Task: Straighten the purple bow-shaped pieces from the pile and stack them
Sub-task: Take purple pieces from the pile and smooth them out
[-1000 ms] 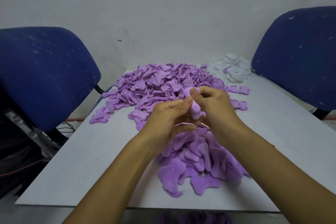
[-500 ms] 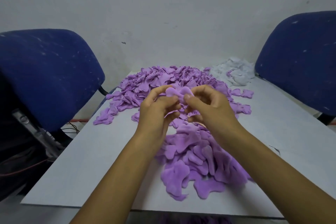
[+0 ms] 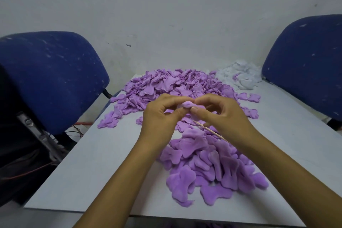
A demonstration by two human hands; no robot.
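Hands meet above the surface [image 3: 103, 155]. Left hand [image 3: 159, 116] and right hand [image 3: 222, 114] both pinch one small purple piece [image 3: 187, 105] between their fingertips, so each grip is closed on it. It looks folded up. The big pile [image 3: 172, 85] lies behind the hands, and the loose stack [image 3: 209, 166] lies under them. A thin stick [image 3: 209, 130] pokes out under the right hand. I think the soft piece could slip or curl back if one hand lets go early.
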